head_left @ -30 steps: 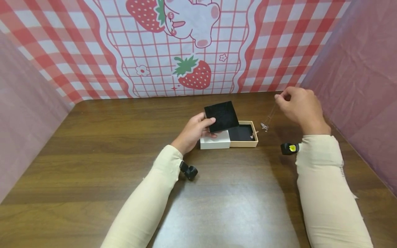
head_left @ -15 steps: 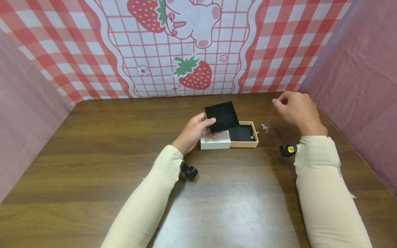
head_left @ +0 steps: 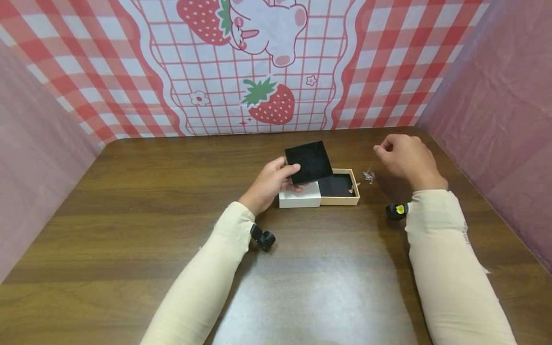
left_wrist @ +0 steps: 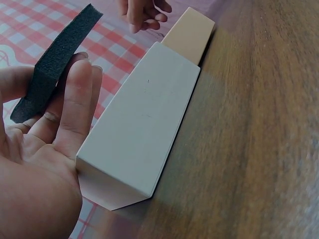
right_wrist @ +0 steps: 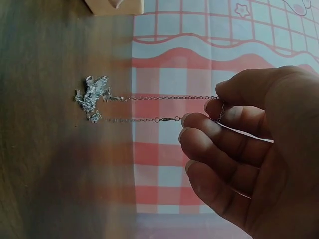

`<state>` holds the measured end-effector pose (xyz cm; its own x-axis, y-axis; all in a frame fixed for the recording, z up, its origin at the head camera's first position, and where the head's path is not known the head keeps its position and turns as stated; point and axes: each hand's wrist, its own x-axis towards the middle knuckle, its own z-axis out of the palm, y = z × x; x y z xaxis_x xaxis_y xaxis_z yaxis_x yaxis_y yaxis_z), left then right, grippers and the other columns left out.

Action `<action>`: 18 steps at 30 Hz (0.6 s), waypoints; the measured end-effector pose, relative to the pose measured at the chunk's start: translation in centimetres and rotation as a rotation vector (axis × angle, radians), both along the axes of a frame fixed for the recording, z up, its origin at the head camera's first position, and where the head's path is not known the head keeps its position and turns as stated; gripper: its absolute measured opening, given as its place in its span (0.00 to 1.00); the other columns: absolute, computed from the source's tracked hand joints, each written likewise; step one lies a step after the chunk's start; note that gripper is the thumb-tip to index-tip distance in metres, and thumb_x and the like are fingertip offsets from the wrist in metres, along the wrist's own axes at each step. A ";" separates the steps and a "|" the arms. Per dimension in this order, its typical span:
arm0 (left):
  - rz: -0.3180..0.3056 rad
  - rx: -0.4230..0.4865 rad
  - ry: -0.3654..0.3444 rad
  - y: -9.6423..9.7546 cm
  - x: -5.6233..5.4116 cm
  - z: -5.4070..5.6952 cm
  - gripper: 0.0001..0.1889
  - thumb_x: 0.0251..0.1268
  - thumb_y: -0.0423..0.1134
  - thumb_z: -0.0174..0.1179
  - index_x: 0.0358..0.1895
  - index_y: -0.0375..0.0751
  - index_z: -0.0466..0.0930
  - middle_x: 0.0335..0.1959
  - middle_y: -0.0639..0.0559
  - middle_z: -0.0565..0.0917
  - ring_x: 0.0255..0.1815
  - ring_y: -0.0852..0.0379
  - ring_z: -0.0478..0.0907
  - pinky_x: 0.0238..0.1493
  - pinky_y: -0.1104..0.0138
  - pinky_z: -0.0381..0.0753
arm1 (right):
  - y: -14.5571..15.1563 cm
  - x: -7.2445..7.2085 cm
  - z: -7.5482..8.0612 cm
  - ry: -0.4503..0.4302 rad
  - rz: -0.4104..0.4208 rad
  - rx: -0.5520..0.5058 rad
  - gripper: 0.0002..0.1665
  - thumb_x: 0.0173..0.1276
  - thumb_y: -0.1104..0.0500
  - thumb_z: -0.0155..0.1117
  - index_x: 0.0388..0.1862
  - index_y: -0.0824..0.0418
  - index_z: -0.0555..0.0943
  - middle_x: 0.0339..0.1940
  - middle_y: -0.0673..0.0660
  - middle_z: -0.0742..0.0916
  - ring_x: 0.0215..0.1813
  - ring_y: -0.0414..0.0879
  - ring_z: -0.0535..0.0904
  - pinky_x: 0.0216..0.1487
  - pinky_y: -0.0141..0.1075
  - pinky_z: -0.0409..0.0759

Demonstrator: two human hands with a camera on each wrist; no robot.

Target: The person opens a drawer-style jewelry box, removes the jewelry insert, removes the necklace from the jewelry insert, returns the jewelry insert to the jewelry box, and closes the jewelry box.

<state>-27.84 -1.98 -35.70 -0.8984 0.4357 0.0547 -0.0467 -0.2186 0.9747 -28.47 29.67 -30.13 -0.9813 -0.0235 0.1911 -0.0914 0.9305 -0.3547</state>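
My left hand [head_left: 269, 184] pinches a thin black foam pad [head_left: 308, 162] between thumb and fingers, tilted above a jewellery box. In the left wrist view the foam pad [left_wrist: 55, 64] shows edge-on. The box has a white sleeve [head_left: 299, 195] with a cream drawer [head_left: 339, 201] slid partly out to the right; its inside is black. To the right of the box, my right hand [head_left: 407, 160] pinches the chain of a silver necklace [head_left: 368, 177]. The right wrist view shows the chain of this necklace [right_wrist: 172, 97] running taut from the fingertips to a heap on the table.
A small ribbon tab [head_left: 351, 190] sits at the drawer's right end. The wooden table [head_left: 172, 191] meets a checked strawberry-print cloth [head_left: 379, 72] behind and pink cloth [head_left: 487, 134] on the right. A small camera [head_left: 263, 238] is strapped to the left wrist, another [head_left: 396, 211] to the right.
My right hand has come down and slightly left, and less of the chain hangs below it, with the silver heap staying almost in place. The left hand and foam pad have not moved.
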 end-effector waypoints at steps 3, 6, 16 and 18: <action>0.000 -0.001 -0.001 0.1 0.0 0.0 0.15 0.78 0.34 0.51 0.59 0.28 0.71 0.53 0.32 0.81 0.40 0.51 0.84 0.39 0.63 0.84 | 0.0 0.0 -0.2 -0.014 0.002 -0.002 0.23 0.77 0.46 0.54 0.44 0.65 0.82 0.38 0.63 0.83 0.37 0.57 0.75 0.36 0.52 0.72; 0.003 0.000 -0.001 0.0 0.0 0.0 0.15 0.78 0.34 0.51 0.59 0.28 0.71 0.52 0.33 0.81 0.40 0.51 0.84 0.39 0.63 0.84 | 0.0 -0.1 -0.3 -0.022 0.004 -0.004 0.22 0.77 0.46 0.54 0.45 0.65 0.82 0.38 0.63 0.83 0.37 0.58 0.74 0.36 0.52 0.72; -0.002 0.000 0.004 0.0 0.0 0.0 0.15 0.78 0.35 0.51 0.60 0.28 0.71 0.53 0.33 0.81 0.40 0.50 0.84 0.39 0.62 0.84 | 0.1 -0.3 -0.7 -0.062 0.013 0.009 0.22 0.76 0.46 0.54 0.45 0.64 0.82 0.38 0.63 0.83 0.38 0.58 0.74 0.38 0.53 0.73; -0.004 -0.003 0.007 0.0 0.0 0.0 0.16 0.78 0.35 0.51 0.60 0.28 0.71 0.53 0.33 0.81 0.41 0.49 0.84 0.40 0.62 0.84 | 0.1 -0.3 -0.8 -0.077 0.011 0.006 0.22 0.76 0.46 0.55 0.46 0.64 0.82 0.38 0.64 0.83 0.39 0.59 0.74 0.38 0.53 0.73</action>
